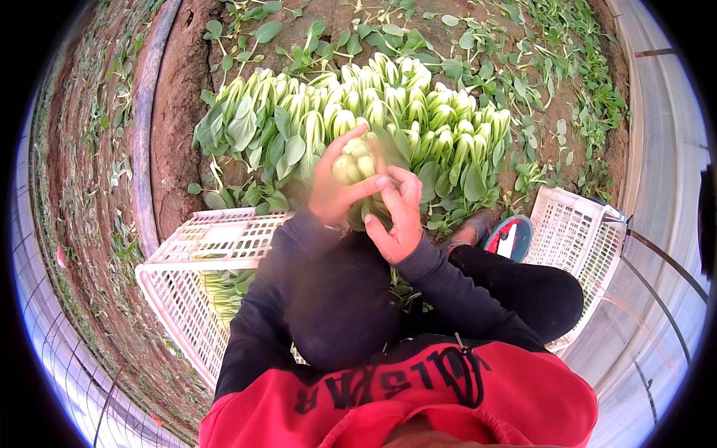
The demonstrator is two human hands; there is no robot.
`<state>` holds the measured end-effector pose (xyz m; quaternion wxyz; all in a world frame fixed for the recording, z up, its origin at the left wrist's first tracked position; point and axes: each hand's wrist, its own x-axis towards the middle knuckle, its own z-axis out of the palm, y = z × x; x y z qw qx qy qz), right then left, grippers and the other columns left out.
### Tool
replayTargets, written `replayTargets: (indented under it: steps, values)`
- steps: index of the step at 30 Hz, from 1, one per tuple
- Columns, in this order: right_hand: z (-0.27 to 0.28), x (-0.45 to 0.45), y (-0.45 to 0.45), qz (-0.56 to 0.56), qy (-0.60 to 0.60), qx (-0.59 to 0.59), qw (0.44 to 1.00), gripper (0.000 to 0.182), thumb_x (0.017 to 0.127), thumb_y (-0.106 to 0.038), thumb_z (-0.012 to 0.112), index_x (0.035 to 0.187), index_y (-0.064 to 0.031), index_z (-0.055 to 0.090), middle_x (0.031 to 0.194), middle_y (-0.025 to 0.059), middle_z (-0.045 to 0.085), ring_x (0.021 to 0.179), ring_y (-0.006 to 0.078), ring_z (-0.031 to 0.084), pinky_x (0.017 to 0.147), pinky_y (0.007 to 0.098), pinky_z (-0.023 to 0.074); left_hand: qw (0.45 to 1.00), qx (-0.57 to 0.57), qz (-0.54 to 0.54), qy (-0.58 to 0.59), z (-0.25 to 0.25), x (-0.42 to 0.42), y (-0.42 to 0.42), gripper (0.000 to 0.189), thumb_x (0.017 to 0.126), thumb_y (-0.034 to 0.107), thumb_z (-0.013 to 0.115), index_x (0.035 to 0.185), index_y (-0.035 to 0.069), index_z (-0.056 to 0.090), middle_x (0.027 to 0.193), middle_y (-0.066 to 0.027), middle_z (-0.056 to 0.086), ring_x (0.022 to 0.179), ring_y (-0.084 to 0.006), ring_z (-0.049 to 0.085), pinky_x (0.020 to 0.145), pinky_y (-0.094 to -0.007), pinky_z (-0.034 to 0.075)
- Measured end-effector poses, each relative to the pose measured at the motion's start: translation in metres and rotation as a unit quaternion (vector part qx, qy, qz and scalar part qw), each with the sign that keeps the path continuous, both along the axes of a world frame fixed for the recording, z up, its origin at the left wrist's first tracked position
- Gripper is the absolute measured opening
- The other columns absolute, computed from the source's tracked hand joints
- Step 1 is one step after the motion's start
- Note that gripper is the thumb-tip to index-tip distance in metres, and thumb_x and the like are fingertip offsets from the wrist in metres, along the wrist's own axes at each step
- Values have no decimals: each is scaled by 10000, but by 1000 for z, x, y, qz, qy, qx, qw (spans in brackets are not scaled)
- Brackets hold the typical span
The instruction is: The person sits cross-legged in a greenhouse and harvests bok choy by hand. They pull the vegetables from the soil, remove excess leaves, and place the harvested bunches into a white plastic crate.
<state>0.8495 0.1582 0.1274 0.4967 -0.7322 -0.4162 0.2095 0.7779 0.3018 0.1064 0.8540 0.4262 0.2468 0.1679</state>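
Observation:
My left hand is wrapped around a bunch of bok choy, its pale stem bases turned up toward me. My right hand is against the bunch's near right side, thumb and index finger apart. Whether those fingers grip leaves or something thin is not clear. Just beyond both hands, many more bok choy stand packed in rows on the soil, white bases up and green leaves hanging down. A blurred patch covers part of my left sleeve and knee.
To the left, a white plastic crate lies on its side with bok choy inside. On the right are another white crate and a blue bowl holding red material and a white-bladed object. A pipe runs along the left; plastic sheeting borders the right.

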Motion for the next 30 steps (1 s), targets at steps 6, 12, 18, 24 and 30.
replayTargets:
  steps: [6,12,18,24,30]
  values:
    - [-54,76,67,-80,96,-112,986,330,922,-248,746,1186,-57,690,971,52,606,790,168,626,728,297,508,994,94,-35,41,23,-31,13,736,771,-28,833,1414,22,478,1169,-81,608,1031,-146,603,879,-297,520]
    - [-126,56,121,-82,-100,-187,974,453,767,-339,875,1114,-93,721,1069,106,606,1137,318,551,988,432,453,980,160,-114,11,32,-43,19,789,689,32,897,1384,28,524,1228,-96,630,1119,-167,619,978,-330,508]
    - [-85,38,39,-115,375,96,915,474,836,-127,833,1277,-51,676,1350,109,632,1310,255,532,1116,402,398,982,181,-28,52,30,-49,25,735,731,32,862,1380,16,517,1419,-154,558,1072,-166,631,934,-326,527]
    - [-107,134,90,-346,630,142,680,508,959,-225,388,1390,0,534,1227,220,636,1130,327,596,1018,484,471,985,160,-10,56,23,-45,27,697,755,28,852,1366,24,516,1290,-128,628,1071,-169,633,929,-325,533]
    - [-75,149,144,-87,300,-205,927,644,827,-602,706,1110,-25,653,895,138,658,823,287,647,776,434,539,985,158,-51,53,18,-40,28,694,752,6,848,1364,37,523,1284,-106,629,1054,-145,636,939,-316,530]
